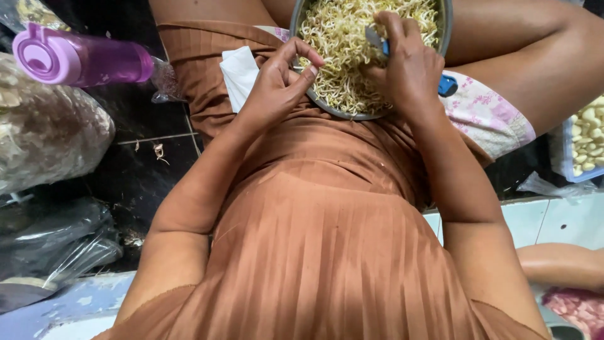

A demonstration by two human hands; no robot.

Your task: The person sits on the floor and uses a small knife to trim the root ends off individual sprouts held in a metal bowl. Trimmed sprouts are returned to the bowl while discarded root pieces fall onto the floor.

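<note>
Both hands' fingers (306, 70) at sprouts (340, 38) in bowl (352, 115).

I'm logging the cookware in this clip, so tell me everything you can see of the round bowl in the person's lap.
The bowl is round, grey and metal-looking, with a thin rim, resting on the lap and cut off by the top edge of the picture. It is heaped with pale bean sprouts. The left hand pinches at its near rim; the right hand, holding a blue-handled knife, lies over its right side.

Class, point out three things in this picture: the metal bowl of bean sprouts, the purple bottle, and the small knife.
metal bowl (445, 28), head view, on its right rim.
purple bottle (94, 62), head view, on its body.
small knife (447, 85), head view, on the blue handle end below the right hand (409, 66).
</note>
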